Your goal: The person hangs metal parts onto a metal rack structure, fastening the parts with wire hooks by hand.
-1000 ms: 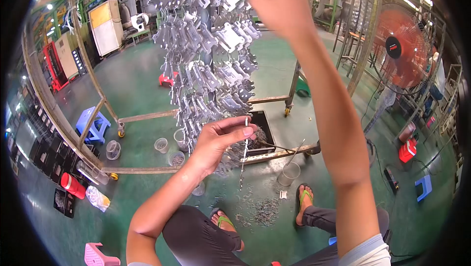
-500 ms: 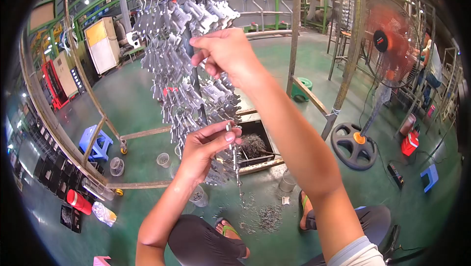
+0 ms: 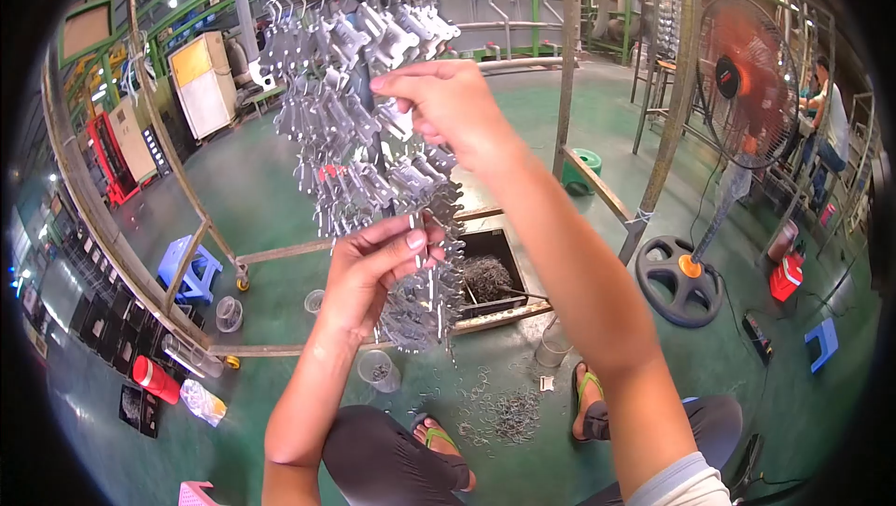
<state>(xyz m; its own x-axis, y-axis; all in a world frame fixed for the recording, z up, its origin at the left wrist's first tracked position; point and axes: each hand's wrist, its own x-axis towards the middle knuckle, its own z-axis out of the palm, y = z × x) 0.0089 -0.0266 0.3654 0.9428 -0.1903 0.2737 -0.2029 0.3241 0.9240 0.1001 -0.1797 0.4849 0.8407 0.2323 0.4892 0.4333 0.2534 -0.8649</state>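
In front of me hang rows of silver stamped metal parts (image 3: pixel 327 119) on hooks around an upright post. My right hand (image 3: pixel 448 114) is at the upper part of the bunch, thumb and forefinger pinched together beside the hanging parts; what is between them, if anything, I cannot make out. Lower down, my left hand (image 3: pixel 378 263) is closed, its thumb and fingers pinching a small silver metal part in front of the lower rows. Further metal pieces dangle just below those fingertips, partly blurred together with the bunch behind.
A black bin (image 3: pixel 490 273) of tangled wire pieces sits behind the frame's lower bar. Loose metal bits (image 3: pixel 513 415) lie on the floor between my feet, near a clear plastic cup (image 3: pixel 379 372). A standing fan (image 3: pixel 747 81) and blue stool (image 3: pixel 189 270) flank the metal frame.
My right hand has shifted slightly right and down, its fingers drawn closer together. My left hand has moved a little left and up, with the metal part nearer the bunch.
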